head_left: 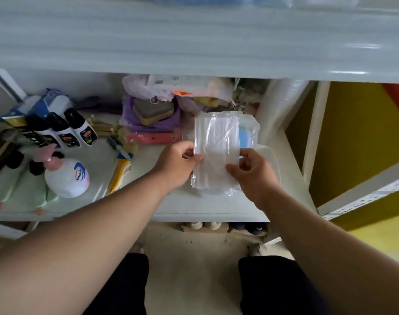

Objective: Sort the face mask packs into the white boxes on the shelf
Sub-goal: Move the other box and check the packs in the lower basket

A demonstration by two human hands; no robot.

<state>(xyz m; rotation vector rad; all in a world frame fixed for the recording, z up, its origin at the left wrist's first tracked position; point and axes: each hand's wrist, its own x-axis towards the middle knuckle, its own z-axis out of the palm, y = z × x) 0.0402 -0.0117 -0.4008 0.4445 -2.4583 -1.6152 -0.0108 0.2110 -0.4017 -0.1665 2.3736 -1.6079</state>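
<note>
A clear plastic pack of white face masks point(216, 144) is held between both hands above the right part of the white shelf point(194, 208). My left hand point(178, 163) pinches its left edge. My right hand point(253, 173) grips its lower right side. Under and behind it lie more clear packs point(248, 130), one showing blue masks. They rest in a shallow translucent white box point(273, 164), whose rim shows at the right of my right hand. Most of the box is hidden by the packs and my hand.
On the shelf's left stand three black-capped bottles point(64, 130), a white spray bottle with a pink top point(66, 176), a yellow-handled brush point(121, 169) and a purple bag point(148, 114). An upper shelf point(194, 48) overhangs. A yellow wall point(353, 142) lies right.
</note>
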